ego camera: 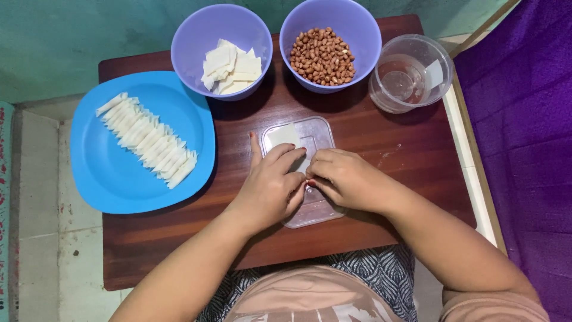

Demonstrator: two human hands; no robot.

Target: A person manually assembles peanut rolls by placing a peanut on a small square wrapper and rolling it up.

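White pastry sheet (285, 136) lying flat on clear plastic lid (319, 134) at middle of brown desk (369, 149), partly under both hands; left hand (268, 188) and right hand (345, 179) side by side, fingertips pinching near edge of sheet. Thin, soft and light by the look, likely easy to tear; best taken at edges with fingertips. Folded pieces (149, 140) in a row on blue plate (107, 173); peanuts (322, 56) in purple bowl (366, 33)
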